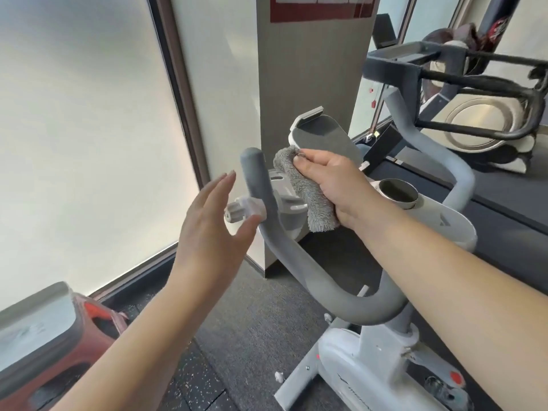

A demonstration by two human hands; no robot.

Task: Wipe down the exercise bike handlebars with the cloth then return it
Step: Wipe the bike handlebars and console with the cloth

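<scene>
Grey fluffy cloth (308, 191), grey handlebars (296, 262), white bike frame (350, 369), dark speckled floor (237, 336).

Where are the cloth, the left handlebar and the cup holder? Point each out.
cloth (308, 197), head view, on the fuzzy grey fold hanging below the right hand (332, 182).
left handlebar (257, 179), head view, on the upright grey end.
cup holder (397, 192), head view, on its dark round opening.

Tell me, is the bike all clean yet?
Not yet. The right hand has the grey cloth bunched up by the console, so wiping is going on. The open left hand is beside the upright end of the handlebar. I can't tell which parts are already wiped. Putting the cloth back is still left.
</scene>
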